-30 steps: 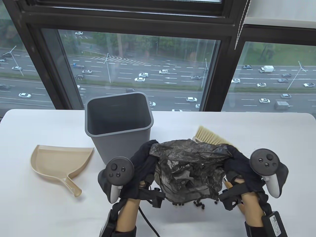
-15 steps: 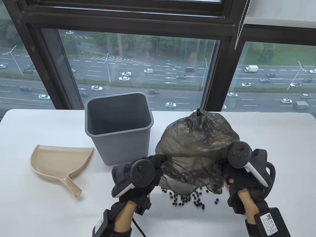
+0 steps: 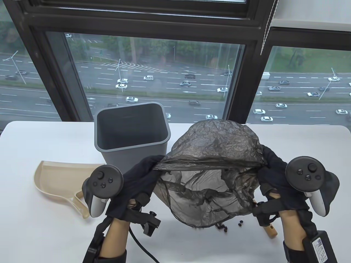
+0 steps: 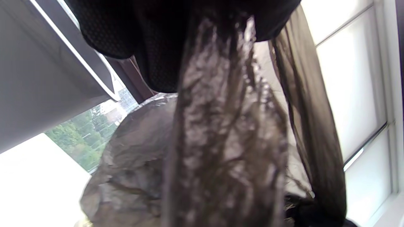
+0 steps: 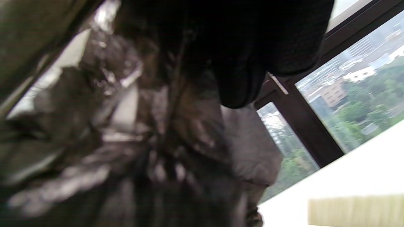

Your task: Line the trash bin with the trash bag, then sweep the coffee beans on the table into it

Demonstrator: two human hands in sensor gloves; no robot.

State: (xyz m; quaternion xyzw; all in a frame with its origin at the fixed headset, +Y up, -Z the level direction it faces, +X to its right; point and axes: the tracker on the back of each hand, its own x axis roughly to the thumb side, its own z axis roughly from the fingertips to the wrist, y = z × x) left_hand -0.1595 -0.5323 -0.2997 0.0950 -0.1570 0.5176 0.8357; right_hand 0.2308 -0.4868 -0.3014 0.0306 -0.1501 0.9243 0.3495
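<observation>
The white table (image 3: 41, 233) carries everything, and the grey trash bin (image 3: 131, 142) stands upright on it, unlined, near the window edge; it serves as the landmark here. Just to the right of the bin, and nearer the person, the translucent dark trash bag (image 3: 211, 169) is held up billowed, its mouth stretched open towards the person, close beside the bin's right wall without clearly touching it. The left hand (image 3: 137, 180) grips the bag's rim in front of the bin, fingers closed on the film; the right hand (image 3: 274, 178) grips the opposite rim, well to the right of the bin, fingers likewise curled on the plastic. To the left of the bin and nearer the person lies the beige dustpan (image 3: 57, 180), partly hidden by the left hand's tracker. A brush's wooden handle end (image 3: 270, 231) shows below the right wrist, far right of the bin. A few coffee beans (image 3: 223, 228) lie under the bag's lower edge.
</observation>
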